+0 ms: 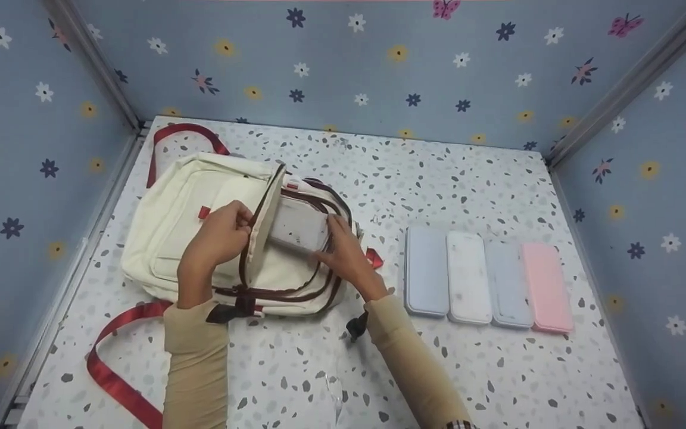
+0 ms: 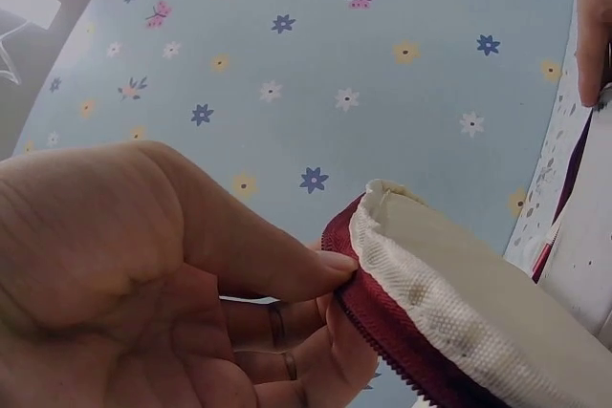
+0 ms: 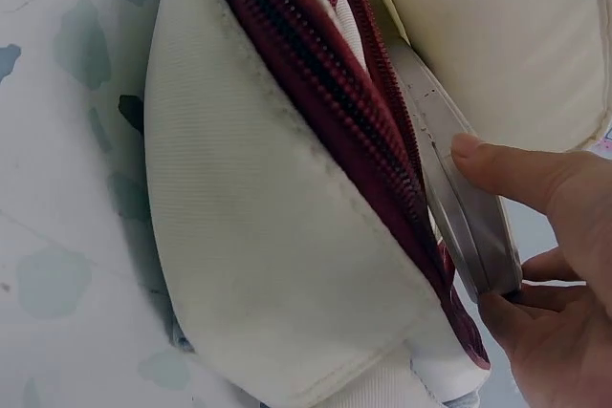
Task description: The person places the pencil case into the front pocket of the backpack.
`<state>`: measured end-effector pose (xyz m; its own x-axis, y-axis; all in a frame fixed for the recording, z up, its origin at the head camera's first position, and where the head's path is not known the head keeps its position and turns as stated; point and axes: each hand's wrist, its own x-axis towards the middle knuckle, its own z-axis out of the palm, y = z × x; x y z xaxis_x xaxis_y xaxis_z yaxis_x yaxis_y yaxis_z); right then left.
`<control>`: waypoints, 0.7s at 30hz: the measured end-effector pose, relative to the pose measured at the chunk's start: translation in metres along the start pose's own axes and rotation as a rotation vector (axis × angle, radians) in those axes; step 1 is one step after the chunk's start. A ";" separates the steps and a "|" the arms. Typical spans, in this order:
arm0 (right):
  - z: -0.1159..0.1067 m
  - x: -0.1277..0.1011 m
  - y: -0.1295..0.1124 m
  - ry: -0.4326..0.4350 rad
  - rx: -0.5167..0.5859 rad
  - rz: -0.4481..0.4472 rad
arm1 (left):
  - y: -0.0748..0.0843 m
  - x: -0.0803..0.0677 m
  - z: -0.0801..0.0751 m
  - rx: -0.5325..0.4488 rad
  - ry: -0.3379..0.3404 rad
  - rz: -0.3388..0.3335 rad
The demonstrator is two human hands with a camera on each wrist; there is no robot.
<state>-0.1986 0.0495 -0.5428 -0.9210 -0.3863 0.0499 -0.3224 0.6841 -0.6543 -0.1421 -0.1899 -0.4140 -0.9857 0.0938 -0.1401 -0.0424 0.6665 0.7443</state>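
Your right hand (image 1: 349,256) grips the flat white rectangular case (image 1: 299,225) by its end, long axis running toward ten o'clock into the cream canvas backpack (image 1: 188,220), whose maroon-zipped flap (image 1: 262,223) your left hand (image 1: 215,241) pinches open.

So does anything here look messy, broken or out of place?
Nothing stands out. The four cases lie in a neat row, the left hand holds the backpack flap open, and the right hand grips a white case.
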 end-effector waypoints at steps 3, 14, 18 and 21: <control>0.002 0.004 -0.003 -0.011 -0.004 0.005 | 0.002 0.002 0.001 0.004 -0.003 0.007; 0.013 0.014 -0.008 -0.034 0.001 0.004 | 0.002 0.003 0.004 0.020 0.008 0.015; 0.019 0.017 -0.009 -0.029 -0.011 0.008 | 0.001 0.003 0.005 0.012 0.011 0.013; 0.023 0.019 -0.011 -0.007 -0.035 -0.002 | 0.000 0.003 0.004 0.009 0.022 0.014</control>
<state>-0.2078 0.0200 -0.5521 -0.9187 -0.3924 0.0459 -0.3322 0.7045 -0.6271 -0.1442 -0.1862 -0.4169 -0.9895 0.0871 -0.1152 -0.0270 0.6718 0.7402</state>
